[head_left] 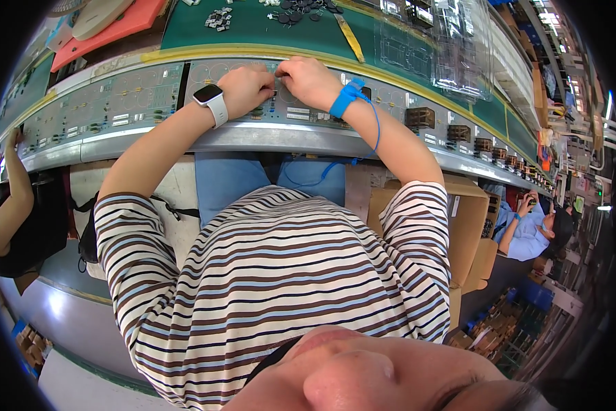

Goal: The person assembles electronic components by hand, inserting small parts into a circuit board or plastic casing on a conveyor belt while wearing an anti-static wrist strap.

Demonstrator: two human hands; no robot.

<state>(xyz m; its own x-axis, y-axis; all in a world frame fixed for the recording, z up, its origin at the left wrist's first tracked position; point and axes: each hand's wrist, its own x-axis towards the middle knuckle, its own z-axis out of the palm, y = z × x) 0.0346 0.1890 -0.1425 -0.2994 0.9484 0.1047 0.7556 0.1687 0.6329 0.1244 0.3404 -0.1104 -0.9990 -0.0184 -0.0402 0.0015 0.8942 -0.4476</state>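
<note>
A grey-green circuit board point(212, 68) lies along the rail in front of me, with printed circles and small upright components. Over it, my left hand point(247, 90) has its thumb and fingers curled together close to the board. Just to its right, my right hand point(312, 83) bends its fingers in a pinch, the tips pointing at the left hand. Whatever either pinch holds is too small or hidden to make out. A white watch point(212, 101) sits on my left wrist and a blue corded strap point(349, 98) on my right.
Beyond the rail, a green bench mat point(253, 34) bears small metal parts point(219, 18), black discs point(297, 12) and a slim yellow tool point(349, 38). Clear plastic trays point(451, 48) stand right of them. More boards continue both ways, with co-workers at either side. A cardboard box point(462, 233) stands at lower right.
</note>
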